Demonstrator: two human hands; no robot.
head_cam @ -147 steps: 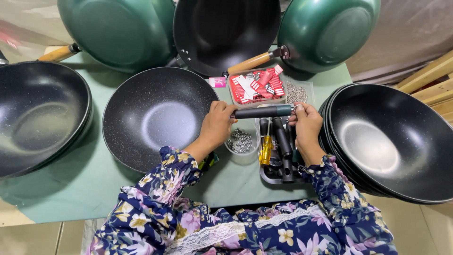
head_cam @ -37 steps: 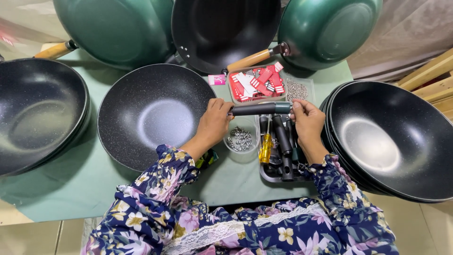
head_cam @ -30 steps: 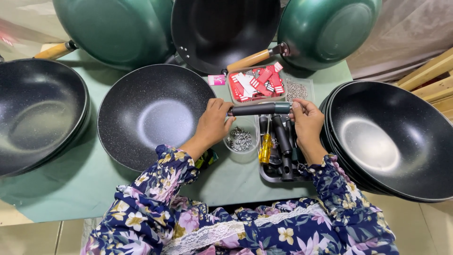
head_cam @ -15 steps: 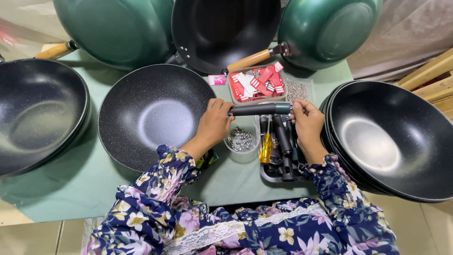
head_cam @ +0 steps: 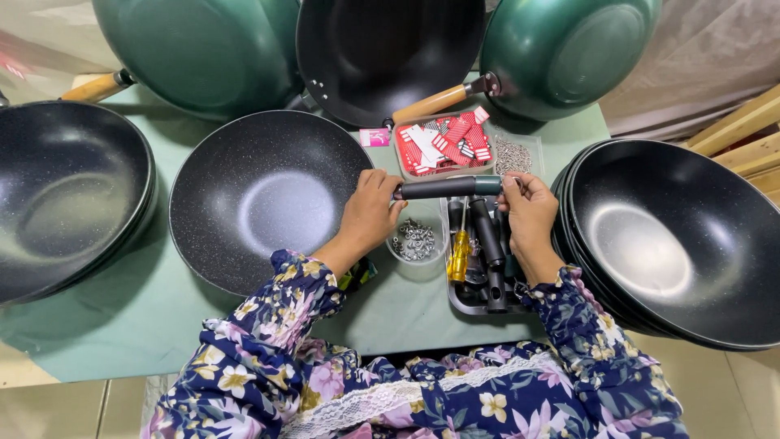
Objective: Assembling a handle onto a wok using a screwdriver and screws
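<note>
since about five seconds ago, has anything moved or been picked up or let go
Almost nothing. The speckled black wok sits slightly further left than five seconds ago, though the head camera may have moved a little. No grasp changed: the left hand and right hand hold the dark handle at its two ends as before. The screw cup, yellow screwdriver and tray stayed put.
</note>
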